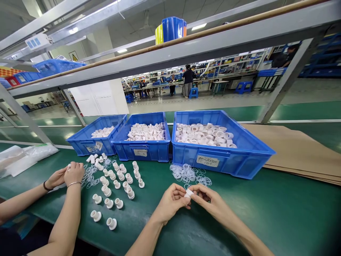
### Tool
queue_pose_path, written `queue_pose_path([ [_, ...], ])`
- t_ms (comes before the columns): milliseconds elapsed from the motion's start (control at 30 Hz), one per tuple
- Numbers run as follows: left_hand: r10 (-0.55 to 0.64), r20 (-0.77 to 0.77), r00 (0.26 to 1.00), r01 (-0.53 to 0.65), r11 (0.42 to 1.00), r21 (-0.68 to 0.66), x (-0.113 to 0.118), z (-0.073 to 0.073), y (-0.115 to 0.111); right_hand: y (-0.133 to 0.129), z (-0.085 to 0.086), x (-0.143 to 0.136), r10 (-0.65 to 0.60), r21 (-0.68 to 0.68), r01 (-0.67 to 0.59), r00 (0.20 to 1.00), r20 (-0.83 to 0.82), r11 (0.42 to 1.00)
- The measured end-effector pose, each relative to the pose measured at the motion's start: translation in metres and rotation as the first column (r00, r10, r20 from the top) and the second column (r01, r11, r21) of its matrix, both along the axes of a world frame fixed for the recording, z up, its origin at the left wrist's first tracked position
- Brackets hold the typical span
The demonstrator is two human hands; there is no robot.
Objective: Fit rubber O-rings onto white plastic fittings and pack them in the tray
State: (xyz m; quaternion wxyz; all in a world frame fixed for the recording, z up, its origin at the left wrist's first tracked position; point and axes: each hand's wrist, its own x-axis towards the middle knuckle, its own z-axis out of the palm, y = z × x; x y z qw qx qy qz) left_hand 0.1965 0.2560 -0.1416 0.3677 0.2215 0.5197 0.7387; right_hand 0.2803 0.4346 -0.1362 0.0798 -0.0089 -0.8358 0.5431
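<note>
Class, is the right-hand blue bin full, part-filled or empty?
Part-filled: white rings lie in the bin, with its bare inner wall showing behind and right of them.

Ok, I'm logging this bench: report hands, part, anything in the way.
Left hand, right hand: both on one white part. Rings just beyond. Co-worker's hands apart, off to the left; nothing seen blocking.

Left hand (pixel 172 200) and right hand (pixel 208 197) pinching a white fitting (pixel 189 193)
Clear rings (pixel 188 173) lie just beyond on the green bench (pixel 253 209); farther off stand three blue bins (pixel 157 153) of white parts (pixel 147 131); at left, a co-worker's hands (pixel 75 173) meet near standing white pieces (pixel 130 192)
</note>
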Motion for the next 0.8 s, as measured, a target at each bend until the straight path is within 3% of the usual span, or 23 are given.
queue_pose_path([
  [333,-0.074,0.097,0.993,0.068,0.996,0.065,0.0,0.003,-0.002,0.0,0.008,0.002,0.046,-0.13,-0.042,0.999,0.028,0.991],
  [667,-0.227,0.189,0.956,0.195,0.966,0.17,-0.008,-0.011,-0.004,0.003,0.007,0.002,0.096,-0.121,-0.088,0.993,0.062,0.989],
  [800,-0.232,0.176,0.957,0.204,0.965,0.167,-0.009,-0.009,-0.006,0.009,-0.004,-0.004,0.063,-0.073,-0.061,0.998,0.029,0.995],
])
